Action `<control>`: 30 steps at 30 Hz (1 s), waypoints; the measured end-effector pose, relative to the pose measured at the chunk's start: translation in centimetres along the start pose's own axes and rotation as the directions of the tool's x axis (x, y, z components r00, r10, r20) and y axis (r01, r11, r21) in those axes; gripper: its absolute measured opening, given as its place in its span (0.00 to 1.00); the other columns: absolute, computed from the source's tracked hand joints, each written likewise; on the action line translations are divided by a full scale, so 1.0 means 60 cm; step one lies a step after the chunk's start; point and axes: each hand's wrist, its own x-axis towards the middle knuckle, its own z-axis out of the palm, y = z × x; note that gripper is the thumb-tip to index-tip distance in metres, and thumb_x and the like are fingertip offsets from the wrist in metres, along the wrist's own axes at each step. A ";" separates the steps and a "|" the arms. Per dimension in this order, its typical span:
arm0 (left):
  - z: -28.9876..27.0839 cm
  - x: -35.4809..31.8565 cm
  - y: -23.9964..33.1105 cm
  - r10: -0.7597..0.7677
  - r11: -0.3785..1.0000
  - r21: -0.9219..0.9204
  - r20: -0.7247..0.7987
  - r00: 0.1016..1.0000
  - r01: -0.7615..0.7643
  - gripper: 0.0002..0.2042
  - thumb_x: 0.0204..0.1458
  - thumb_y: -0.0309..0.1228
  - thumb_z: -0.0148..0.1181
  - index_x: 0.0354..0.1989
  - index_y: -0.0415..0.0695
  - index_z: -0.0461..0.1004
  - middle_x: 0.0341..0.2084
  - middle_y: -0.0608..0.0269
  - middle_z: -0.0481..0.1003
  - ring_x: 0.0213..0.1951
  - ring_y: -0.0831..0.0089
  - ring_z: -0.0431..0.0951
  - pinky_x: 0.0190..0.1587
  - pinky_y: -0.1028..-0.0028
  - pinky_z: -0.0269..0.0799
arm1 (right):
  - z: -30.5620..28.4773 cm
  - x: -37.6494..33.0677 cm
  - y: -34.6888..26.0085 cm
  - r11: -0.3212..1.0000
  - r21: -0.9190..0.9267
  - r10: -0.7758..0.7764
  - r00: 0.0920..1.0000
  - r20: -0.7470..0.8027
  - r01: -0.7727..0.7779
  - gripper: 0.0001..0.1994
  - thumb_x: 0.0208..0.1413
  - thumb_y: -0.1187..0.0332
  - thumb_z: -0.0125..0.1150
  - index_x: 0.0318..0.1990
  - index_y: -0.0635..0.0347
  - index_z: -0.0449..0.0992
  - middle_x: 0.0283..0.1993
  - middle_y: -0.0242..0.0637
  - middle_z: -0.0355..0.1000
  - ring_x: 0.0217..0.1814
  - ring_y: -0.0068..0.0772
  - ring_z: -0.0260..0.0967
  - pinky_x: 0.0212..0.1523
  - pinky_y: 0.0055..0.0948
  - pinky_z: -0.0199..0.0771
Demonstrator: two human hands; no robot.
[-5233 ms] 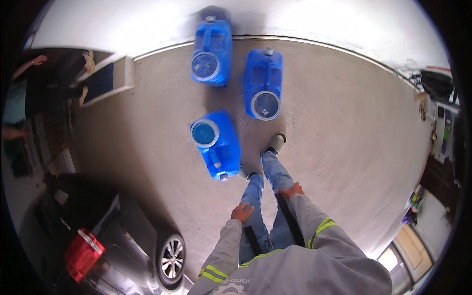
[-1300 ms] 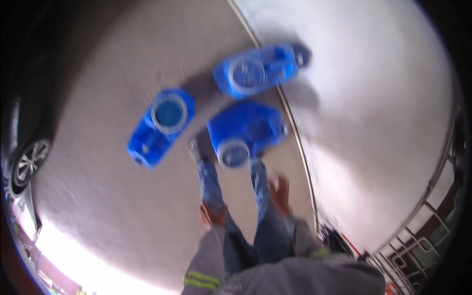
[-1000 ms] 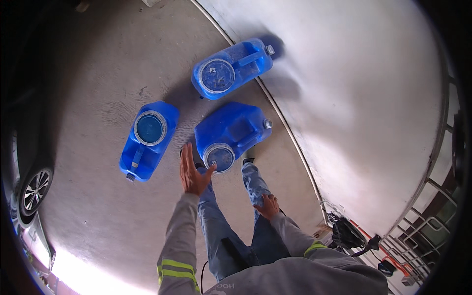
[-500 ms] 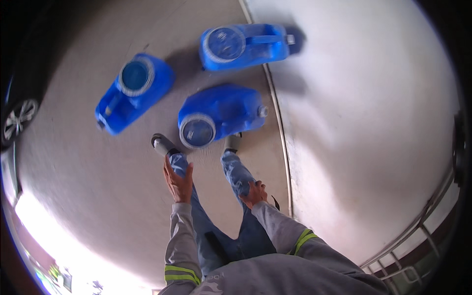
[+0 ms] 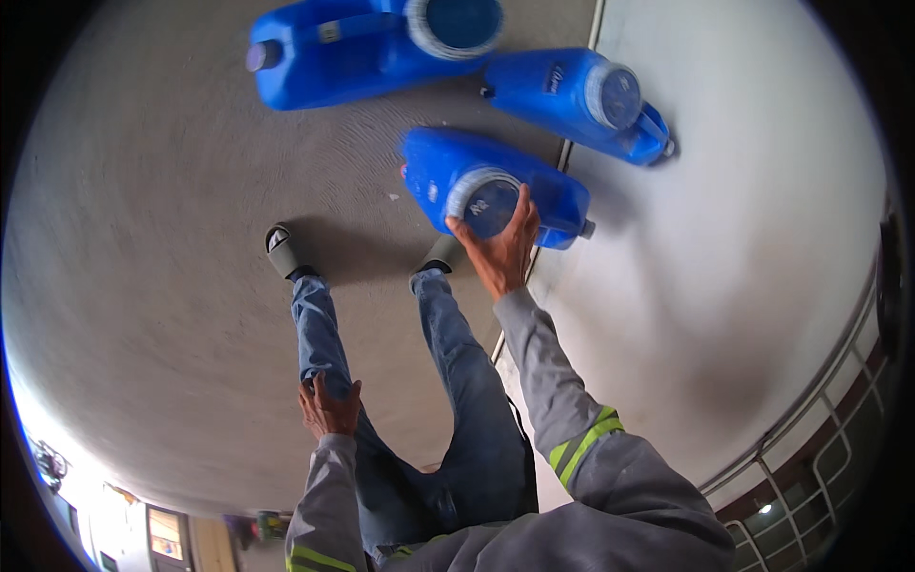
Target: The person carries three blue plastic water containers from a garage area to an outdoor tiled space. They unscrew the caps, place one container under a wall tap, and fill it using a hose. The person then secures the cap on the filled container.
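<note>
Three blue plastic water jugs, each with a wide round screw lid, are grouped ahead of me. My right hand [image 5: 505,243] reaches to the nearest water jug [image 5: 562,200], thumb and fingers spread around the rim of its round lid [image 5: 489,205]. A small spout shows at this jug's right end. My left hand [image 5: 329,408] rests on my left knee, fingers apart and holding nothing. Another jug [image 5: 334,62] lies at the far left, its handle and small cap showing. The third jug [image 5: 534,81] is at the far right, against the wall.
Grey concrete floor [image 5: 172,267] spreads to the left. A white wall [image 5: 743,191] rises on the right, with a thin pipe [image 5: 566,153] along its foot. A metal railing [image 5: 791,505] stands at the lower right. My sandalled feet are close to the nearest jug.
My right hand has left my right knee and come onto the nearest jug's lid. My left hand has settled on my left knee. The view has shifted.
</note>
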 end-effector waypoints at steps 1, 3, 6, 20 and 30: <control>-0.010 0.005 -0.002 -0.022 1.000 -0.010 0.014 1.000 0.022 0.35 0.37 0.46 0.74 0.56 0.48 0.70 0.59 0.47 0.63 0.62 0.47 0.62 0.55 0.48 0.67 | 0.014 0.014 -0.026 0.997 -0.048 0.067 0.998 0.005 -0.067 0.63 0.33 0.39 0.77 0.72 0.58 0.43 0.69 0.64 0.44 0.73 0.65 0.41 0.68 0.57 0.53; -0.024 0.012 -0.008 -0.053 0.998 -0.022 0.047 0.997 0.054 0.34 0.38 0.46 0.73 0.56 0.48 0.70 0.58 0.47 0.64 0.61 0.47 0.63 0.55 0.48 0.67 | 0.024 0.033 -0.050 0.986 -0.045 0.162 0.987 -0.007 -0.162 0.63 0.32 0.40 0.77 0.72 0.57 0.43 0.69 0.65 0.43 0.74 0.66 0.39 0.68 0.57 0.52; -0.032 0.017 -0.023 -0.041 0.996 -0.072 0.059 0.997 0.045 0.34 0.39 0.46 0.72 0.56 0.48 0.70 0.58 0.47 0.63 0.62 0.48 0.63 0.54 0.49 0.68 | 0.035 0.029 -0.051 0.980 -0.089 0.175 0.984 -0.029 -0.177 0.63 0.32 0.43 0.78 0.71 0.59 0.42 0.66 0.64 0.47 0.70 0.64 0.43 0.66 0.57 0.53; -0.016 0.019 -0.065 -0.036 0.992 -0.114 0.097 0.995 0.047 0.33 0.41 0.43 0.72 0.57 0.45 0.68 0.58 0.44 0.62 0.62 0.47 0.61 0.56 0.51 0.68 | 0.022 0.027 -0.041 0.976 -0.195 0.103 0.994 0.036 -0.095 0.58 0.28 0.46 0.80 0.67 0.54 0.51 0.59 0.60 0.54 0.66 0.62 0.51 0.62 0.52 0.60; -0.016 0.207 0.357 0.846 0.444 -0.312 -0.164 0.508 -0.840 0.62 0.25 0.38 0.82 0.72 0.59 0.46 0.72 0.46 0.42 0.71 0.46 0.47 0.65 0.37 0.52 | 0.019 0.025 -0.067 0.953 -0.303 0.049 0.995 0.082 -0.022 0.57 0.29 0.48 0.79 0.68 0.52 0.50 0.59 0.58 0.53 0.63 0.60 0.55 0.58 0.53 0.63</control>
